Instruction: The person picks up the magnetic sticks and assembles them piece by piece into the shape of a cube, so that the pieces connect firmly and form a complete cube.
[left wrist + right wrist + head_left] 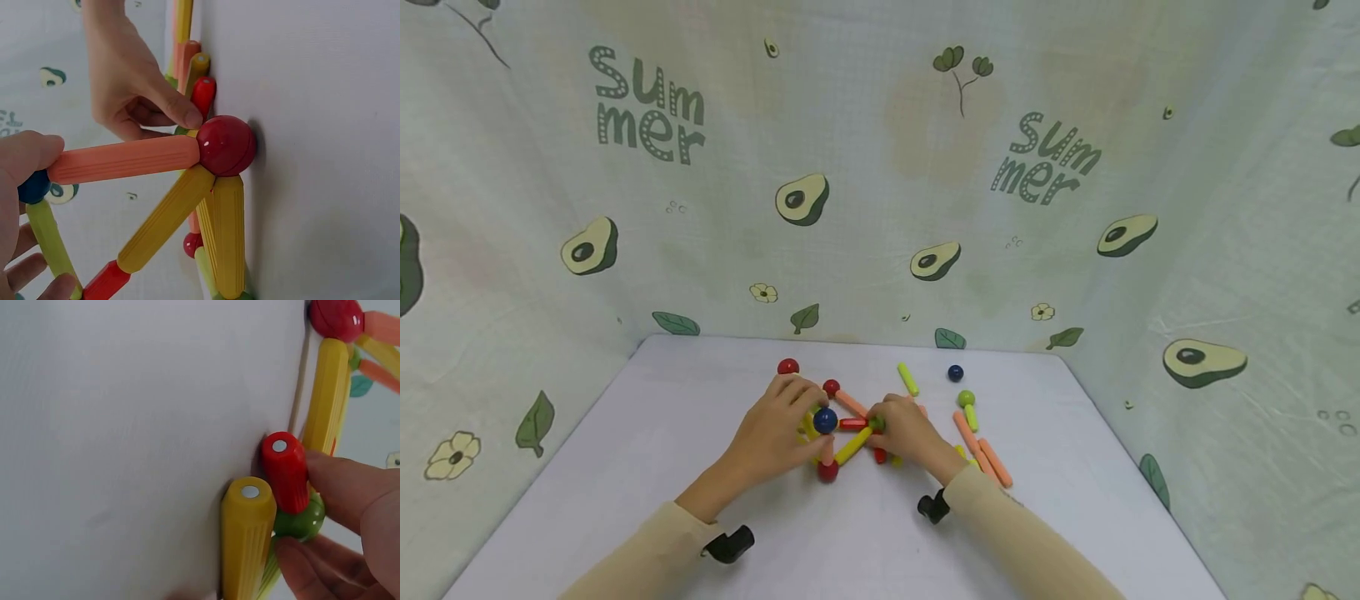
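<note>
A frame of magnetic sticks and balls stands on the white table. My left hand (778,429) holds its top blue ball (825,420), the thumb pressing the ball and the fingers lying along a lime stick (53,244). From that ball a salmon stick (125,160) runs down to a red ball (226,145) on the table, where yellow sticks (229,237) also meet. At the right corner, my right hand (910,429) pinches a green ball (303,519). Beside its thumb a red stick (286,469) touches the ball; a yellow stick (247,534) lies alongside.
Loose salmon sticks (995,462) lie right of my right hand. Behind them are a light green ball (966,398) with a lime stick, a dark blue ball (955,373) and another lime stick (907,379). A printed cloth (865,275) hangs behind the table.
</note>
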Action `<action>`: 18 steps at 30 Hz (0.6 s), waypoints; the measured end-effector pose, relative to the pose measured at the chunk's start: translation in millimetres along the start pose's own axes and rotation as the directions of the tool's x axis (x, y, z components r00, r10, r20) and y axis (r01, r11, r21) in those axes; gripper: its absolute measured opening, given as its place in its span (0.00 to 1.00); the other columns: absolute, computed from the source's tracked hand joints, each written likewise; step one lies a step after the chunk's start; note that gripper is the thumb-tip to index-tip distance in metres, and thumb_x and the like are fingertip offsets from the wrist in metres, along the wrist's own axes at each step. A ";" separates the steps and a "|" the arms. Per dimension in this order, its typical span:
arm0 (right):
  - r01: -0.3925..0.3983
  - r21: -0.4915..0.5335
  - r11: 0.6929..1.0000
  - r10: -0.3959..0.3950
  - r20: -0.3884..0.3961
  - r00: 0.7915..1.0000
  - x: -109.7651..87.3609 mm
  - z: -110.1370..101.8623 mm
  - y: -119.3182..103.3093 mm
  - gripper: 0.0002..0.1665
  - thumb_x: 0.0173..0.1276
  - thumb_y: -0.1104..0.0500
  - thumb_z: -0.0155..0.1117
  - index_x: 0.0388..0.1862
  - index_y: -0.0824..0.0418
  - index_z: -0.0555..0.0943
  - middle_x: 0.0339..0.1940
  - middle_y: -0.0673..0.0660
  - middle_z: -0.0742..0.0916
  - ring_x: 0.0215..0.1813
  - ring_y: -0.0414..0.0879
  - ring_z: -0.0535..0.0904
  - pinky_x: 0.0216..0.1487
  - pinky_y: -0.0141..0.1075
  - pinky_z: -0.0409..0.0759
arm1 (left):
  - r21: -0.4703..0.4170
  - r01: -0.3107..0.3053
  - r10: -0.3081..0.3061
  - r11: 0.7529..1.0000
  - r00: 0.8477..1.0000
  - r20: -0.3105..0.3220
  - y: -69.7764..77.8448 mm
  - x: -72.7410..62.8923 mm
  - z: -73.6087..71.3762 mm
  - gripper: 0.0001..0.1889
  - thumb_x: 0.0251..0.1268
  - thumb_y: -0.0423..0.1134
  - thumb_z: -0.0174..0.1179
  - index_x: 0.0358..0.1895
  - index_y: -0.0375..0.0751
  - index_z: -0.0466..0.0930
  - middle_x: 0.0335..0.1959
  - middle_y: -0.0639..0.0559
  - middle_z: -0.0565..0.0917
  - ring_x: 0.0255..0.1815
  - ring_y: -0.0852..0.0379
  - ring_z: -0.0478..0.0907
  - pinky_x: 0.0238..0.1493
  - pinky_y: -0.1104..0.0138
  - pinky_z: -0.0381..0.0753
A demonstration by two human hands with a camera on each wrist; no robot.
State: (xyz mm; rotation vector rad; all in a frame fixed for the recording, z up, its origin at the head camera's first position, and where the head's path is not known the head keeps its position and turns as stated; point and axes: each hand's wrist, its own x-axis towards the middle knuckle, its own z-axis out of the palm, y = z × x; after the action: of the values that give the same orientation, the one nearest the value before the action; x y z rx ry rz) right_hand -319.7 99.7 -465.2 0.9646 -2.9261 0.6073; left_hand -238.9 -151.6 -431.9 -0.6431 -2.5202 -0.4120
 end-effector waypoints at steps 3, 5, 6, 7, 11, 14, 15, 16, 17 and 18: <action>-0.028 0.014 0.999 0.029 -0.015 0.999 -2.3 1.0 -5.8 0.20 0.64 0.52 0.83 0.51 0.60 0.91 0.39 0.54 0.86 0.38 0.43 0.76 0.42 0.31 0.80 | 0.008 -0.012 0.012 1.000 1.000 -0.001 -6.6 -0.6 -3.2 0.26 0.54 0.50 0.82 0.54 0.51 0.83 0.57 0.54 0.83 0.63 0.50 0.71 0.59 0.58 0.85; -0.049 0.013 0.999 0.049 -0.029 0.998 -3.0 2.6 -8.4 0.20 0.63 0.51 0.84 0.49 0.60 0.91 0.37 0.54 0.85 0.36 0.44 0.74 0.40 0.31 0.78 | 0.021 -0.024 0.024 0.999 1.000 0.003 -10.9 -0.4 -5.8 0.26 0.55 0.49 0.81 0.55 0.51 0.83 0.58 0.53 0.83 0.63 0.49 0.72 0.60 0.56 0.84; -0.059 0.011 0.998 0.060 -0.036 0.998 -3.2 3.4 -9.5 0.20 0.63 0.50 0.84 0.48 0.59 0.91 0.37 0.53 0.85 0.36 0.44 0.74 0.39 0.32 0.77 | 0.026 -0.031 0.031 0.999 1.000 0.006 -13.2 -0.3 -6.8 0.26 0.55 0.49 0.81 0.56 0.50 0.83 0.58 0.53 0.84 0.63 0.49 0.73 0.61 0.56 0.84; -0.069 0.011 0.998 0.069 -0.042 0.997 -3.3 4.3 -10.7 0.20 0.63 0.49 0.84 0.47 0.59 0.91 0.36 0.53 0.85 0.36 0.44 0.74 0.38 0.32 0.76 | 0.032 -0.035 0.035 0.999 0.999 0.010 -15.7 -0.1 -7.9 0.26 0.55 0.49 0.81 0.56 0.50 0.84 0.59 0.53 0.84 0.63 0.49 0.73 0.61 0.55 0.84; -0.099 0.004 0.995 0.099 -0.054 0.994 -3.1 8.8 -15.2 0.20 0.62 0.46 0.84 0.45 0.57 0.91 0.34 0.49 0.83 0.35 0.43 0.73 0.38 0.32 0.75 | 0.035 -0.033 0.032 0.999 0.999 0.022 -25.3 0.2 -12.6 0.27 0.56 0.48 0.81 0.59 0.48 0.85 0.61 0.51 0.85 0.63 0.49 0.74 0.62 0.54 0.83; -0.114 -0.016 0.993 0.113 -0.053 0.992 -2.9 12.2 -18.4 0.20 0.62 0.43 0.83 0.43 0.55 0.91 0.32 0.47 0.82 0.35 0.42 0.73 0.37 0.32 0.74 | 0.034 -0.035 0.034 0.999 0.999 0.030 -31.0 -0.2 -16.9 0.28 0.56 0.48 0.81 0.60 0.48 0.85 0.61 0.52 0.85 0.62 0.50 0.75 0.61 0.54 0.84; -0.114 -0.026 0.993 0.112 -0.056 0.992 -3.0 12.9 -19.2 0.20 0.62 0.43 0.83 0.43 0.55 0.91 0.32 0.47 0.81 0.34 0.42 0.73 0.36 0.32 0.74 | 0.032 -0.041 0.040 0.999 0.999 0.033 -32.2 -0.3 -18.5 0.28 0.56 0.48 0.81 0.60 0.48 0.85 0.61 0.52 0.85 0.61 0.51 0.75 0.61 0.55 0.84; -0.114 -0.032 0.993 0.112 -0.058 0.992 -3.1 13.4 -20.0 0.20 0.62 0.42 0.83 0.42 0.55 0.90 0.31 0.47 0.81 0.33 0.42 0.73 0.35 0.32 0.74 | 0.032 -0.049 0.048 0.998 0.998 0.034 -33.2 -0.3 -19.9 0.27 0.56 0.48 0.81 0.60 0.48 0.85 0.61 0.52 0.85 0.60 0.51 0.76 0.60 0.56 0.84; -0.114 -0.034 0.993 0.112 -0.060 0.992 -3.3 13.8 -20.7 0.20 0.62 0.42 0.83 0.42 0.54 0.90 0.31 0.47 0.80 0.33 0.42 0.72 0.35 0.31 0.74 | 0.036 -0.057 0.056 0.998 0.998 0.035 -33.8 -0.5 -21.3 0.27 0.56 0.48 0.81 0.59 0.47 0.85 0.60 0.52 0.85 0.59 0.51 0.76 0.59 0.56 0.84; -0.113 -0.034 0.993 0.111 -0.063 0.992 -3.4 14.2 -21.2 0.20 0.62 0.42 0.83 0.42 0.54 0.90 0.31 0.47 0.80 0.33 0.42 0.72 0.34 0.31 0.73 | 0.039 -0.065 0.063 0.997 0.997 0.036 -34.1 -0.6 -22.5 0.26 0.56 0.48 0.81 0.58 0.47 0.85 0.60 0.52 0.85 0.58 0.52 0.76 0.58 0.57 0.84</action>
State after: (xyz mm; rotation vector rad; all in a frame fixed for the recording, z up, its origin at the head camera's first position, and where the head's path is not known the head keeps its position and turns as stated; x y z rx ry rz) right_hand -303.1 80.9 -471.2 0.7684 -2.9419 0.5725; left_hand -247.1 -189.5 -419.1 -0.7191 -2.5265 -0.3294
